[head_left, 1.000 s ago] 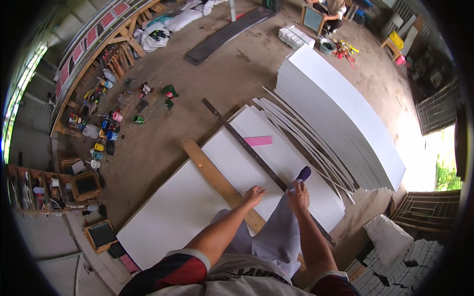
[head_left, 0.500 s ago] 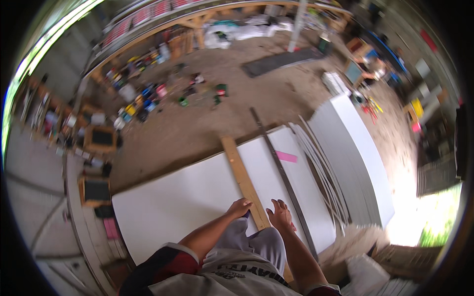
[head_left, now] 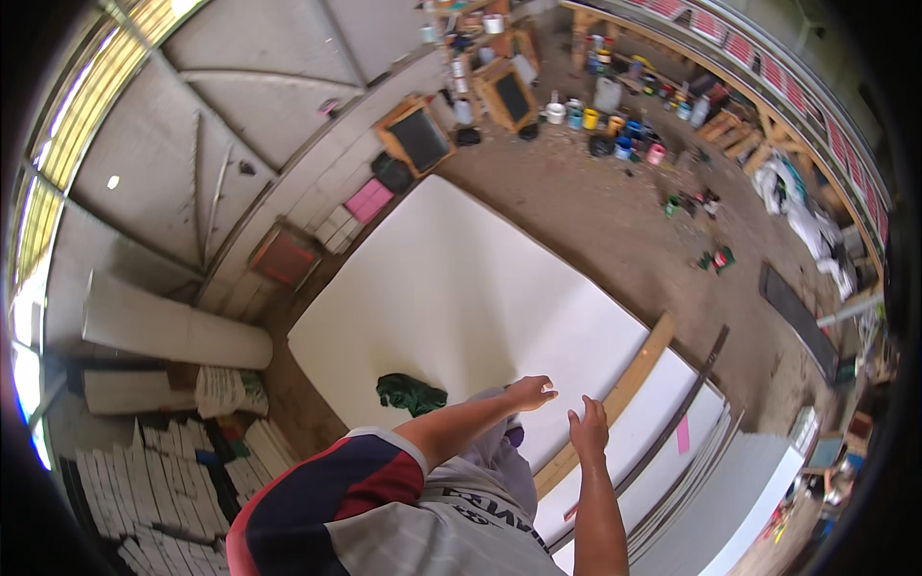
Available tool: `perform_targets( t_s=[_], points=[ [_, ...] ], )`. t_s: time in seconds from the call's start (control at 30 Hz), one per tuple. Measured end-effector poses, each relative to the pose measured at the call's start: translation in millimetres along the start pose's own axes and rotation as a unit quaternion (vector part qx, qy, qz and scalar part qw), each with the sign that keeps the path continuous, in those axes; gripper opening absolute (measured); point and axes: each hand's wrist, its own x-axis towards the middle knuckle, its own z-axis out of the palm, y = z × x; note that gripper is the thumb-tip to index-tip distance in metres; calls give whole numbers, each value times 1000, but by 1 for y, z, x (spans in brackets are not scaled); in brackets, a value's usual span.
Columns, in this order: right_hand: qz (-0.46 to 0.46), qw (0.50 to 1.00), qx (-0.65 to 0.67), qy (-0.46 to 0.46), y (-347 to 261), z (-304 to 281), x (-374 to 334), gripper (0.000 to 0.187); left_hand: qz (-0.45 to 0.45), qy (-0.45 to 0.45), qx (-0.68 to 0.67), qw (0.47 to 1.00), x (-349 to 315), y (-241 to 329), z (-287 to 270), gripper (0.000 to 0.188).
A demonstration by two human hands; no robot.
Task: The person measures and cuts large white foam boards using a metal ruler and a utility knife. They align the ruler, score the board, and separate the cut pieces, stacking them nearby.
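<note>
My left hand (head_left: 533,393) hovers over a large white sheet (head_left: 461,278), its fingers loosely bent and slightly apart, with nothing visible in them. Close by on its right, my right hand (head_left: 590,428) is raised with fingers spread and holds nothing. A wooden plank (head_left: 624,377) lies across the sheet near my right hand. Farther right is a long dark bar (head_left: 690,381), with a pink strip (head_left: 683,434) beside it. A crumpled dark green cloth or bag (head_left: 411,392) rests on the sheet by my left forearm.
White panels (head_left: 740,480) are stacked at the right. A large white roll (head_left: 178,324) and piled pale pieces (head_left: 144,475) stand at left. Framed dark boards (head_left: 418,134) lean by the wall. Paint containers (head_left: 624,146) and a dark flat board (head_left: 799,322) are on the floor beyond.
The view has swung to the left, bringing the roll, piles and green cloth into sight. My left hand has come off the plank and moved left over the sheet.
</note>
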Motion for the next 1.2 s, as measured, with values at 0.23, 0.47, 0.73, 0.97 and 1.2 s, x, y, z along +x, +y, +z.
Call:
perform_targets(
  t_s=[0.23, 0.47, 0.73, 0.97, 1.2],
  points=[
    [-125, 987, -49, -91, -144, 67, 44, 57, -38, 104, -88, 990, -50, -115, -112, 56],
    [-186, 969, -102, -125, -315, 167, 121, 58, -64, 157, -137, 976, -81, -236, -250, 59],
    [-176, 970, -94, -137, -525, 271, 200, 55, -106, 191, -88, 972, -128, -375, -445, 50],
    [-169, 978, -73, -103, -619, 333, 271, 55, -99, 172, -84, 976, -111, -423, -581, 52],
    [-96, 985, -78, -117, -667, 408, 354, 56, -59, 137, -67, 987, -25, -486, -679, 49]
  ],
)
